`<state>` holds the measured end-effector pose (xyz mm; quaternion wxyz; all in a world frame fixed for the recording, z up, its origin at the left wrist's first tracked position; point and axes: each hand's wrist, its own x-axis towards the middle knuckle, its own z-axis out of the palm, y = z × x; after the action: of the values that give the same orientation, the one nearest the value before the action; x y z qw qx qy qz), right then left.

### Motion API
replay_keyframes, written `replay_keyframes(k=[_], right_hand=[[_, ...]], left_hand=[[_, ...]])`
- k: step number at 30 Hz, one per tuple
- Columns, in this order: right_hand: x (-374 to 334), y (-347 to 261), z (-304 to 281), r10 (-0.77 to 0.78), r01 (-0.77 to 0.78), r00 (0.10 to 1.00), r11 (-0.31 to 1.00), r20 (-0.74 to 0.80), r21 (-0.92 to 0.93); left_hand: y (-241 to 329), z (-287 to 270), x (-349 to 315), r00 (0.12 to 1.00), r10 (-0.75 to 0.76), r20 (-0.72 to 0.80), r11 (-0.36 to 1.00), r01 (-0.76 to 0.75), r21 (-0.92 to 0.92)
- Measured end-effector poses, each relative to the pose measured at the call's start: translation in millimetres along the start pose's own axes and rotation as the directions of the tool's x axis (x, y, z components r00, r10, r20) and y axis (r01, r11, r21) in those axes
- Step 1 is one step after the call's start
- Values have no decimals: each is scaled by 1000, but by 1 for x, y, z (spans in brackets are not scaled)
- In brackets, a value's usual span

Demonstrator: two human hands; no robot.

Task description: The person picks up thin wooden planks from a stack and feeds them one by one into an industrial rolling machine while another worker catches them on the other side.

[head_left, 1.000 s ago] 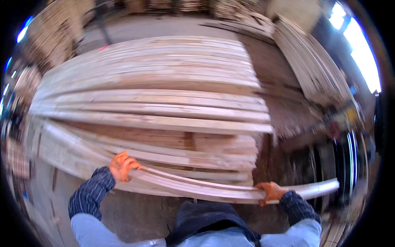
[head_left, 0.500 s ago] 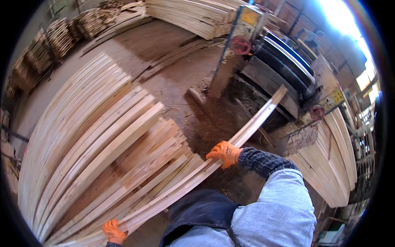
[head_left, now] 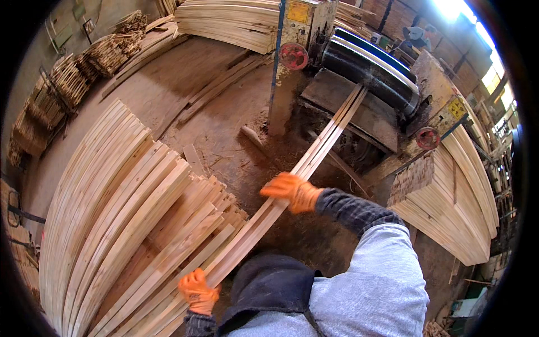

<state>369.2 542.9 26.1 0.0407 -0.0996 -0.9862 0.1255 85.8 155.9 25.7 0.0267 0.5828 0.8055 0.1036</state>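
Note:
A pair of long, narrow wooden boards (head_left: 328,137) runs side by side from the lower left to a big machine. Their far ends rest on the machine's dark metal infeed table (head_left: 328,90), at the black roller or guard (head_left: 370,73). My left hand (head_left: 198,292), in an orange glove, is closed around the boards near their rear part, at lower left. Further forward, my right hand (head_left: 292,191), also gloved in orange, lies across the top of the boards with its fingers stretched out and slightly blurred.
A large stack of boards (head_left: 112,208) stands close on my left. Another stack (head_left: 443,196) sits right of the machine, and one more (head_left: 230,25) behind. Red handwheels (head_left: 293,56) project from the machine's posts. An offcut (head_left: 254,139) lies on the floor. A person (head_left: 414,38) is beyond the machine.
The boards have moved forward, their far ends reaching deeper onto the machine's table. My left hand has come forward and right with them. My right hand's fingers have straightened from their grip.

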Motion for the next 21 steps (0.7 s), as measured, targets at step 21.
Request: replay_keyframes(k=[21], right_hand=[[-32,27,11,188,-165,978,962,90,-216]], left_hand=[[-93,-29,-185,983,-156,93,969,133,210]])
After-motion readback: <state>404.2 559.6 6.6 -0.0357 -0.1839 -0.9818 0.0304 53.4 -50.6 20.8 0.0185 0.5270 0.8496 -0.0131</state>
